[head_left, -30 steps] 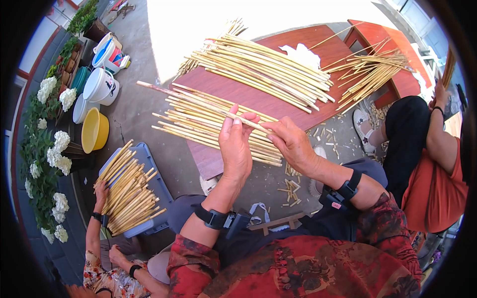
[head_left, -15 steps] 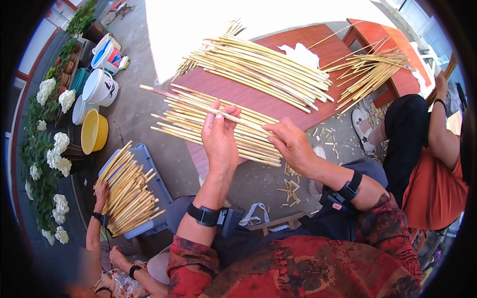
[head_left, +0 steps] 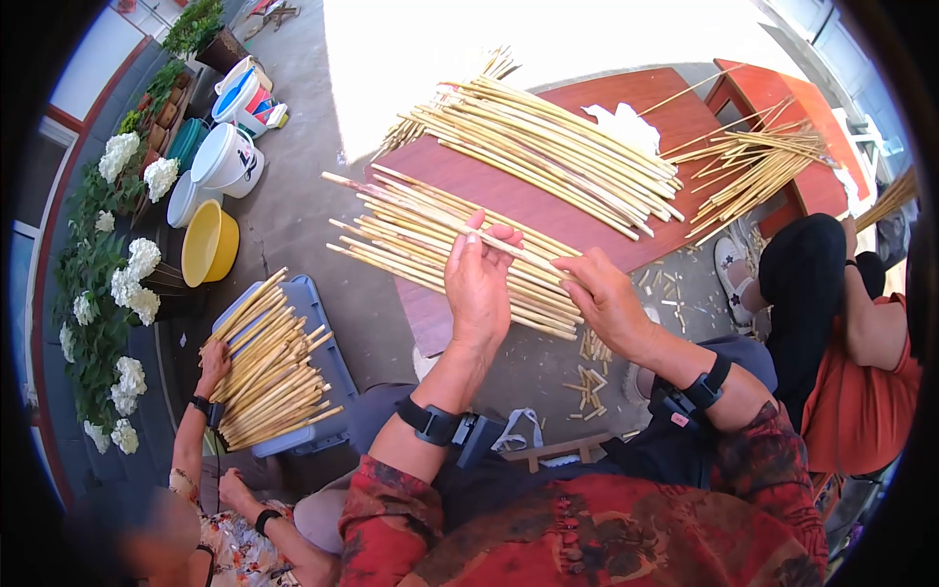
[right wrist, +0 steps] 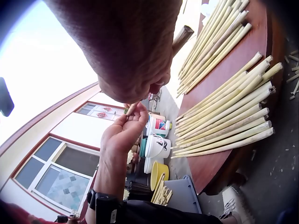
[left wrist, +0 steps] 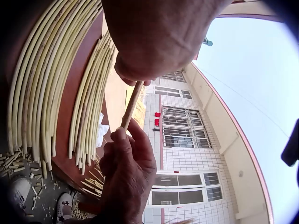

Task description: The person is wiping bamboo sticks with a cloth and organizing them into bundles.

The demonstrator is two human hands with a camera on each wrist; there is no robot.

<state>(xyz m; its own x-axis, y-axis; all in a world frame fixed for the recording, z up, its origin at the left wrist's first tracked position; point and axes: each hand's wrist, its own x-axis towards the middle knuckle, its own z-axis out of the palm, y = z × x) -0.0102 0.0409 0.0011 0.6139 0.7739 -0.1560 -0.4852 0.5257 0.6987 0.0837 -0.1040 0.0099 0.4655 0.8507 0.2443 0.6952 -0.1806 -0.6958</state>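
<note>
Both hands hold one pale stalk (head_left: 391,197) above the nearer row of stalks (head_left: 421,256) on the red-brown table (head_left: 430,318). The left hand (head_left: 478,289), palm up, pinches it mid-length between thumb and fingers. At the stalk's right end, the right hand (head_left: 608,298) grips it between thumb and curled fingers. In the left wrist view the stalk (left wrist: 131,105) runs between the two hands, the right hand (left wrist: 128,172) below. The right wrist view has the left hand (right wrist: 121,135) beyond, and a cut stalk end (right wrist: 183,36) sticking out past the right hand (right wrist: 126,51).
A second row of stalks (head_left: 548,147) lies farther back, with a white cloth (head_left: 626,127) beside it. At left, another person's hand (head_left: 214,364) rests on stalks over a blue-grey bin (head_left: 333,391). Buckets (head_left: 227,159) and a yellow basin (head_left: 210,245) stand behind. Another person sits right.
The head view has shifted, so the scene sits farther right and slightly lower. The left hand first slid left along the stalk, then moved little. The right hand keeps its grip at the end.
</note>
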